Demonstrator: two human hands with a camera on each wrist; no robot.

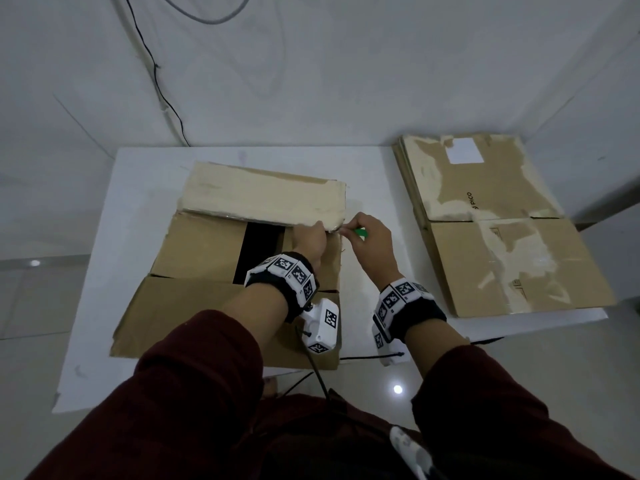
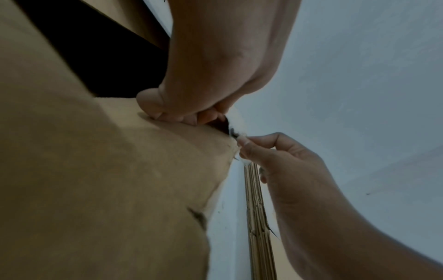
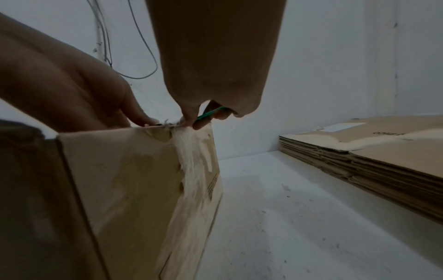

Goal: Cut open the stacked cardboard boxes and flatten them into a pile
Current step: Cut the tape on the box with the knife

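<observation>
- Reaching forward from dark red sleeves (image 1: 194,386), both forearms wore marker-covered wristbands (image 1: 287,271) with small white camera units below them.
- Under the forearms stood the open cardboard box (image 1: 194,258) on the white surface (image 1: 114,209); its near flap (image 1: 180,317) lay folded out toward the person, and a dark gap showed between the inner flaps just left of the left hand.
- The left hand (image 1: 310,237) sat on the box's far right top corner, its fingers (image 2: 165,113) curled down and gripping the cardboard edge there.
- Just to its right, almost touching it, the right hand (image 1: 370,244) pinched a thin green-handled cutter (image 1: 360,233), fingers closed round it, the tip at the same corner, where pale tape (image 3: 191,151) ran torn down the box's side.
- Beyond the hands, the far flap (image 1: 263,195), covered in pale tape, stood raised.
- Well to the right of the right hand lay a pile of flattened boxes (image 1: 498,230) on the same surface, a white label (image 1: 464,150) on its far end.
- Behind everything, cables (image 1: 156,74) hung down the white wall.
</observation>
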